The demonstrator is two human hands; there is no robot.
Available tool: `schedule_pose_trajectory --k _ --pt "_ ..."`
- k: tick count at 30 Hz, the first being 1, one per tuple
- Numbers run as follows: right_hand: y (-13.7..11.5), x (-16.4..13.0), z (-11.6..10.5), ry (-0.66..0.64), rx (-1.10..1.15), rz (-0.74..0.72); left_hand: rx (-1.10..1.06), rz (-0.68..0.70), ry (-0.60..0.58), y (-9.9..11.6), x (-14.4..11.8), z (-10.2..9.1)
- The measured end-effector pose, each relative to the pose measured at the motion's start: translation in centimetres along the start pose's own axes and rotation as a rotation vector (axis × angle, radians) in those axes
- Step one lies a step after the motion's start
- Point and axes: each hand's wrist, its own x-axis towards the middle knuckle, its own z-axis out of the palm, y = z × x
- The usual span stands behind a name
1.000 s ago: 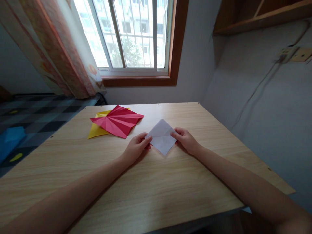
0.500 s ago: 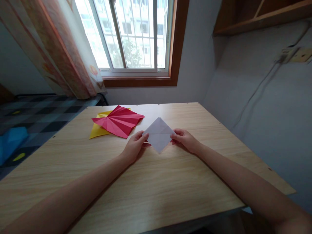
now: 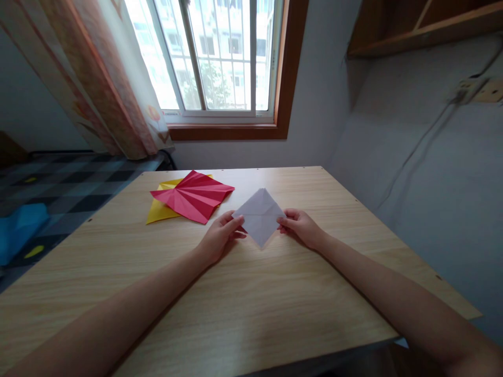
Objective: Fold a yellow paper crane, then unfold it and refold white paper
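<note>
A folded sheet of white paper (image 3: 261, 215) is held in a diamond shape over the middle of the table, with a crease running across it. My left hand (image 3: 222, 234) pinches its left corner, thumb on top. At the right corner, my right hand (image 3: 298, 226) grips the paper the same way. The fingers under the sheet are partly hidden. Left of my hands lies a creased red paper (image 3: 198, 196), on top of a yellow paper (image 3: 159, 212).
The wooden table (image 3: 243, 303) spreads under both forearms. A window (image 3: 220, 57) and a patterned curtain (image 3: 106, 78) are behind it. To the left is a checked bed cover (image 3: 90, 183) with a blue item (image 3: 23, 230) on it. A shelf (image 3: 428, 36) hangs upper right.
The white paper appears slightly farther right, still between both hands, and its upper corner looks a little less even. The whole view has shifted slightly.
</note>
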Motion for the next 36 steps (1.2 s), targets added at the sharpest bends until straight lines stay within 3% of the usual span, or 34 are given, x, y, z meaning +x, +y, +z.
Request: schedule_pose_trajectory --k 8,13,36 --pt "-0.07 -0.01 0.12 0.017 0.033 0.002 0.243 0.005 -0.168 0.21 -0.33 0.75" --pt "0.18 0.09 -0.06 -0.005 0.023 -0.002 0.307 0.008 -0.161 0.17 -0.37 0.84" --pt "-0.07 0.0 0.07 -0.069 -0.008 -0.001 0.174 -0.051 -0.197 0.17 -0.5 0.41"
